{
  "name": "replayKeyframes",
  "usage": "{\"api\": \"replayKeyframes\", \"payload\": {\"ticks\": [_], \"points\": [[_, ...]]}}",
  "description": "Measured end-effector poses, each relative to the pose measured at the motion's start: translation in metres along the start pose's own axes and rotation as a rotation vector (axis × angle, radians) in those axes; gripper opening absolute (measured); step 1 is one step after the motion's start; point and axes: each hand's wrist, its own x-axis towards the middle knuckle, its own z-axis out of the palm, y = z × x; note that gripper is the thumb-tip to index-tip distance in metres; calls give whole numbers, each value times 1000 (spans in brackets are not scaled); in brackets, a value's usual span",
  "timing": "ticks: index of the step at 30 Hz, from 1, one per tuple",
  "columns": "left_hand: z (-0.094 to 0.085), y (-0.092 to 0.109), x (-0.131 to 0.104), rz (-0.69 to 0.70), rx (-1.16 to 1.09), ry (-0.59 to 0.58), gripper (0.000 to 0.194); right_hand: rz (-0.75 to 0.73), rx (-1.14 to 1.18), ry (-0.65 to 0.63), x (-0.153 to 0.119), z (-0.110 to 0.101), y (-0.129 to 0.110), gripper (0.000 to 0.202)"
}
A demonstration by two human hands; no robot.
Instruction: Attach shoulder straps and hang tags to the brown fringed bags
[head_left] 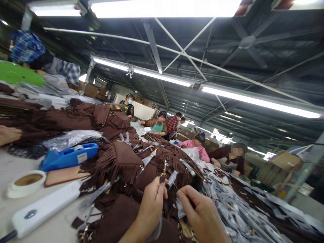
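Observation:
My left hand (152, 200) is closed around a narrow brown strap, and its gold-coloured snap hook (164, 167) points up past the fingertips. To its right, my right hand (202, 211) is pinched, thumb against forefinger, a short distance from the strap; what lies between those fingertips is too small to make out. Under and beyond both hands spreads a pile of dark brown fringed bags (128, 158) with gold fittings. Clear plastic wrapping covers some of the metal parts. A brown bag panel (117, 221) lies below my left wrist.
Left on the table are a blue tape dispenser (69, 157), a tape roll (26, 184), a tan flat piece (65, 176) and a white corded device (47, 209). Plastic-wrapped straps (227, 202) heap up at right. Another person's hand (8, 135) reaches in at left; several co-workers sit farther back.

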Motion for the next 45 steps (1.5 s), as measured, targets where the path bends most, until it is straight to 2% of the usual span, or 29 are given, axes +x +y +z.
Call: {"api": "replayKeyframes", "payload": {"ticks": [5,8,12,15,18,21,24,26,30,35,37,39,41,43,45], "points": [[5,-1,-2,30,334,-4,25,-35,-59,-57,5,7,5,34],[8,-1,-5,70,447,-20,27,-17,-59,-66,6,9,11,33],[11,-9,-8,184,378,-86,38,36,-4,-73,4,14,17,32],[11,-15,-11,195,366,-128,46,67,63,-75,3,19,21,32],[11,-13,-15,200,328,-164,44,117,143,-72,2,23,25,33],[10,-6,-19,178,173,-192,33,147,231,-84,-2,27,28,34],[9,-2,-21,116,70,-157,34,161,266,-123,-9,30,29,35],[8,-1,-21,112,106,-115,37,166,254,-133,-13,33,29,36],[0,4,-15,208,424,-131,34,149,212,-70,-22,34,28,30],[-9,26,-2,222,1022,-231,29,79,177,246,-33,26,23,17],[-8,40,1,264,1160,-246,28,35,222,287,-37,26,19,10],[-5,55,1,339,1122,-269,28,28,325,256,-38,30,17,11],[-2,69,1,379,953,-318,30,53,457,214,-38,35,16,14],[-1,79,0,384,753,-368,34,46,541,179,-36,37,15,8],[-5,85,-2,380,577,-405,35,6,569,133,-35,31,14,13]]}}
